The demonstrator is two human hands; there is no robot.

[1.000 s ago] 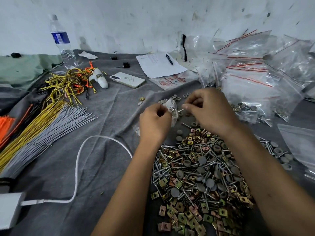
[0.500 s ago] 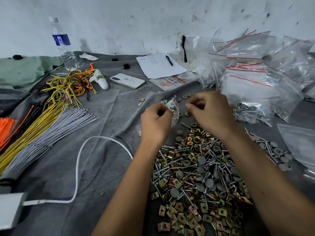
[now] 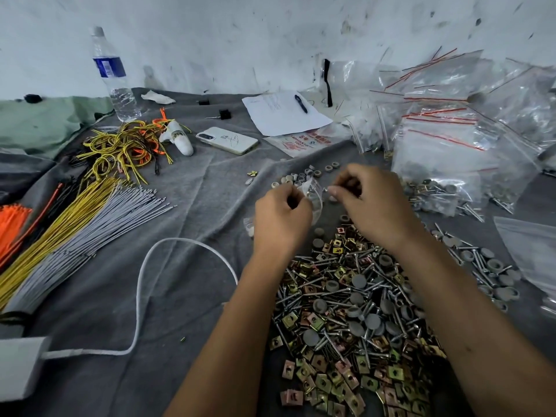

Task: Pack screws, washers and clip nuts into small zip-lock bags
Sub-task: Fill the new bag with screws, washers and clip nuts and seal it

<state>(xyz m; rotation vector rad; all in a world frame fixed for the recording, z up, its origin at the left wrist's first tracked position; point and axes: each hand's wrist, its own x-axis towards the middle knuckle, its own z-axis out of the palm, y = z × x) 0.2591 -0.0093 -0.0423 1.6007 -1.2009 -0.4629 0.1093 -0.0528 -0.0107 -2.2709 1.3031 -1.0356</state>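
My left hand (image 3: 281,218) is pinching the small zip-lock bag (image 3: 313,195) open; my right hand (image 3: 371,203) is curling round something small at its mouth, can't tell what. Bag's just beyond the hardware pile (image 3: 355,314). Flimsy, slippery film, so I'm gripping the rim.

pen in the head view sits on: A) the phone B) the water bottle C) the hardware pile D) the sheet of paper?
D: the black pen lies on the white sheet of paper near the wall, apart from the phone.
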